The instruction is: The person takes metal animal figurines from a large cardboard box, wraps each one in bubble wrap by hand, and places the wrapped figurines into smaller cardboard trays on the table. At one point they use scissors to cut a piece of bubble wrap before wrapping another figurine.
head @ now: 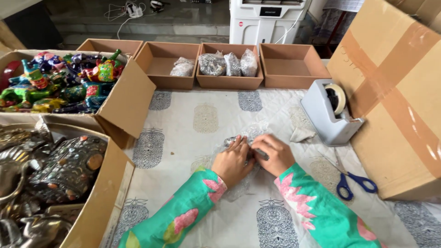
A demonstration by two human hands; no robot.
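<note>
My left hand (233,161) and my right hand (273,154) press together on a small dark object wrapped in clear bubble wrap (239,186) that lies on the patterned white cloth (193,138) in the middle of the table. The fingers of both hands curl over the wrap's top fold, and most of the wrapped object is hidden under them. Both sleeves are green with pink flowers.
A grey tape dispenser (330,112) and blue-handled scissors (351,181) lie to the right, beside a big cardboard box (395,92). Open brown boxes (229,69) at the back hold wrapped parcels. Left boxes hold painted figurines (59,82) and metal elephants (64,170).
</note>
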